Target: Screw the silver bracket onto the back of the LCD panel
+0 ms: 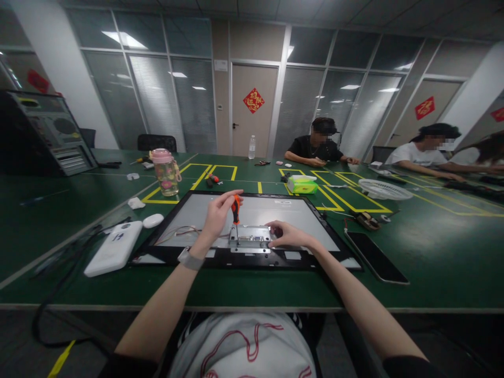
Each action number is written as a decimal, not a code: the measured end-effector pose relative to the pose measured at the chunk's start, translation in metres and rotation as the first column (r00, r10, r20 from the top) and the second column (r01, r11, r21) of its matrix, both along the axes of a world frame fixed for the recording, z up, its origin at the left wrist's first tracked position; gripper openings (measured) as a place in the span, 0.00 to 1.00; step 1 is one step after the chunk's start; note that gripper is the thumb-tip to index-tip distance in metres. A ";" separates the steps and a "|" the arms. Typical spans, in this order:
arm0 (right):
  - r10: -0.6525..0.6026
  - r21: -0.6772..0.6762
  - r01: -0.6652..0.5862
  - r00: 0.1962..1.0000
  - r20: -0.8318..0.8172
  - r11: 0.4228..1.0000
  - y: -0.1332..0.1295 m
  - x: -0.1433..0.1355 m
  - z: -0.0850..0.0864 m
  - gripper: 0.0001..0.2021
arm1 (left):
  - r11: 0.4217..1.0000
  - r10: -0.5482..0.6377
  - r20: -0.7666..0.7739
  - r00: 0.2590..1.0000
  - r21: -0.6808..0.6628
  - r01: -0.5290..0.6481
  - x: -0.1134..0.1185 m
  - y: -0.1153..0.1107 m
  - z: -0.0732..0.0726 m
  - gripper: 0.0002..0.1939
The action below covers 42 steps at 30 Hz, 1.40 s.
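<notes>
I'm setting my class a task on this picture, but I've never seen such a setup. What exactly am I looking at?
There is no machine here, just one person's two bare hands. The single picture comes from a camera worn on the head, looking forward and down, so you see roughly what the wearer sees.

A large flat panel lies on a green table, with a metal box on it. The left hand holds an orange and black screwdriver upright, pointing down at the box; its tip is too small to make out. The right hand grips the box's right end.

Around the panel are a phone, a white slab and a bottle. Other people sit further off.
</notes>
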State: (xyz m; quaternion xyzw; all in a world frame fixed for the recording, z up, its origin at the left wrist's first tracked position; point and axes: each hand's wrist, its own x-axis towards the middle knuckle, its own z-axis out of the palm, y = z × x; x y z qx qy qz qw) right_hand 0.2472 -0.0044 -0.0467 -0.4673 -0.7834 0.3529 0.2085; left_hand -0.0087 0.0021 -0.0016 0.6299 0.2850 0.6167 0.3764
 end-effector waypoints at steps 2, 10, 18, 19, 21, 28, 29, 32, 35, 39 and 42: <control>0.000 0.005 0.000 1.000 -0.005 1.000 0.000 0.000 -0.001 0.37 | 0.997 0.066 -0.050 0.997 0.050 -0.063 0.001 -0.004 0.002 0.15; 0.002 0.021 -0.001 1.000 -0.012 1.000 0.000 0.000 -0.001 0.35 | 1.000 -0.031 0.035 0.999 0.001 0.031 0.002 -0.003 0.003 0.17; 0.004 0.019 -0.003 0.999 -0.044 1.000 0.004 0.003 -0.008 0.35 | 0.995 0.092 -0.059 0.994 0.052 -0.089 0.004 -0.008 0.005 0.14; 0.004 0.017 -0.003 0.999 -0.045 1.000 0.004 0.003 -0.009 0.35 | 0.991 0.119 -0.066 0.991 0.072 -0.114 0.005 -0.008 0.005 0.12; 0.002 0.019 -0.001 0.999 -0.043 1.000 0.004 0.002 -0.008 0.35 | 0.987 0.133 -0.047 0.990 0.095 -0.128 0.006 -0.007 0.004 0.11; 0.000 0.018 0.001 1.000 -0.026 1.000 0.001 0.001 -0.002 0.34 | 0.996 0.075 -0.002 0.997 0.040 -0.075 0.002 -0.002 0.002 0.15; 0.000 0.015 0.000 1.000 -0.023 1.000 0.000 0.001 -0.002 0.34 | 0.992 0.113 -0.023 0.993 0.059 -0.111 0.002 -0.004 0.003 0.14; -0.004 0.012 0.005 1.000 -0.027 1.000 0.000 0.001 -0.002 0.34 | 0.979 0.177 -0.040 0.983 0.109 -0.172 0.003 -0.007 0.005 0.10; -0.010 0.011 0.010 0.999 -0.030 1.000 0.000 0.001 -0.003 0.35 | 0.992 0.096 0.008 0.995 0.084 -0.097 0.004 -0.007 0.004 0.12; -0.008 0.019 0.009 1.000 -0.021 1.000 0.001 0.001 -0.005 0.35 | 1.000 0.009 0.044 0.999 0.002 -0.010 0.005 -0.005 0.003 0.17; -0.013 0.021 0.014 1.000 -0.018 1.000 0.001 0.001 -0.005 0.35 | 0.988 0.138 -0.018 0.990 0.065 -0.137 0.006 -0.007 0.004 0.12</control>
